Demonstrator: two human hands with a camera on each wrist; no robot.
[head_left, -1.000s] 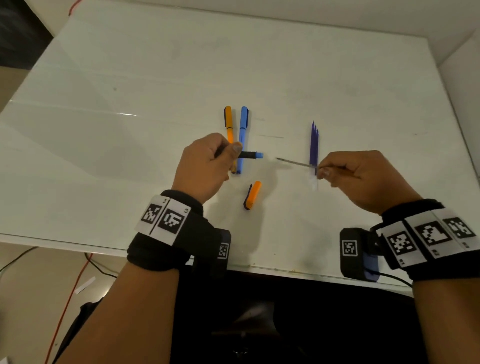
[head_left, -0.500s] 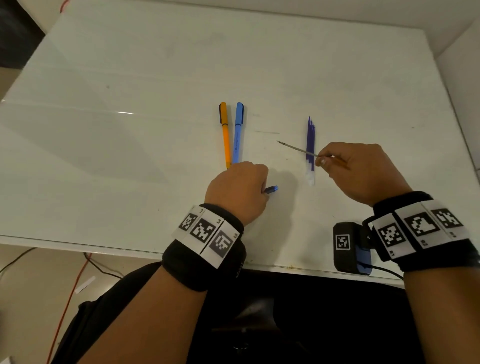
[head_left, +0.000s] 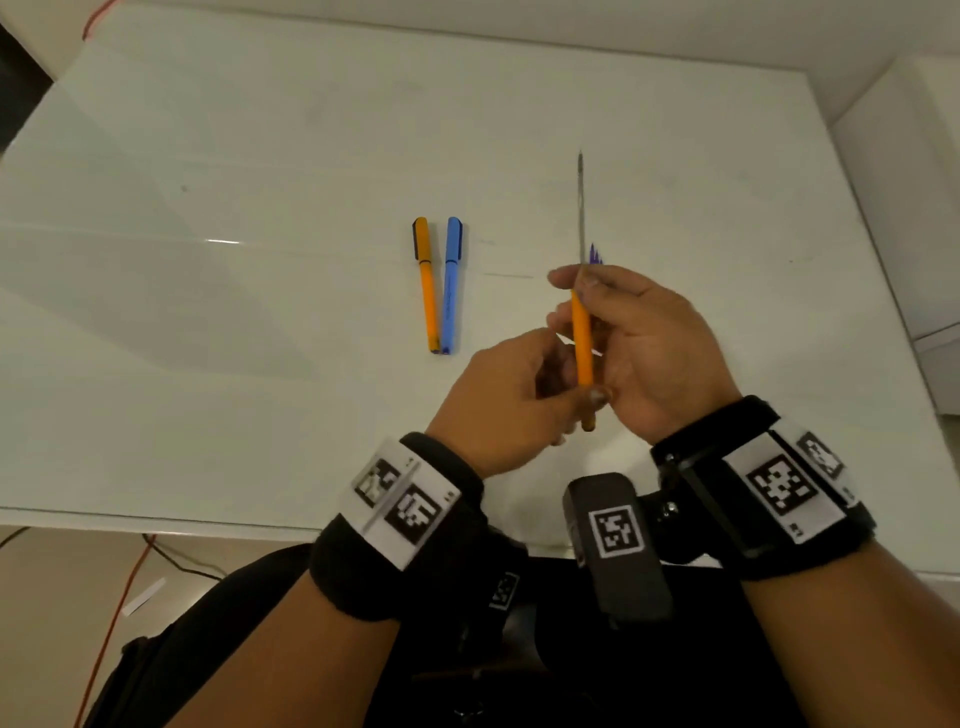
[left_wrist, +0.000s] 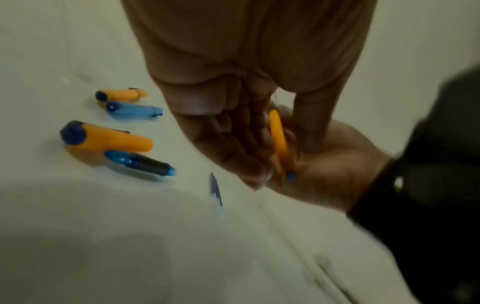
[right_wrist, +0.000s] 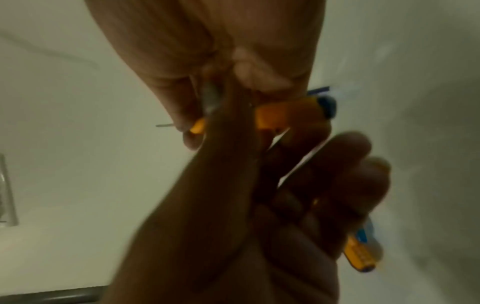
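Observation:
I hold an orange pen barrel upright above the white table. My left hand grips its lower part between thumb and fingers. My right hand pinches the thin refill where it leaves the barrel's top; the refill points away from me. In the left wrist view the barrel lies across my fingers. In the right wrist view the barrel shows a dark blue end, and the refill tip pokes out to the left.
A capped orange pen and a capped blue pen lie side by side left of my hands. A loose orange cap and a blue-black tip piece rest on the table. Blue spare refills peek out behind my right hand.
My left hand laid the blue-black tip piece on the table, then rose to the orange barrel. My right hand swung the refill from pointing left to pointing away and closed in on the left.

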